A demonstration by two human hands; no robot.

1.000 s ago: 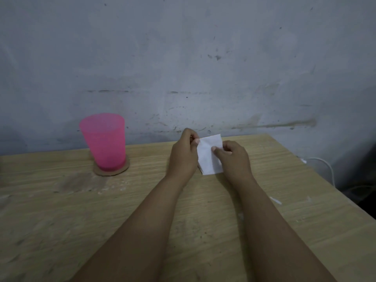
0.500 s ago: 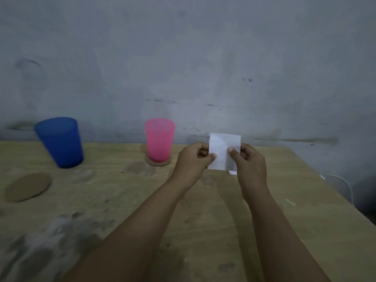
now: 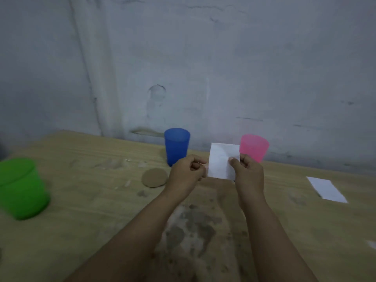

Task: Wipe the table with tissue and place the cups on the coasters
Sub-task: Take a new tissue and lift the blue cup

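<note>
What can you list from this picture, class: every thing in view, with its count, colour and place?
green cup: 1, green, near left edge of table
blue cup: 1, blue, far side, beside the coaster
pink cup: 1, pink, far side, partly behind the right hand
coaster: 1, brown, bare, in front of blue cup
held tissue: 1, white, raised between both hands
second tissue: 1, white, flat on table at right
table: 1, light wood, stained patches near centre
wall: 1, grey, behind table
left hand: pinches tissue's left edge
right hand: pinches tissue's right edge
</note>
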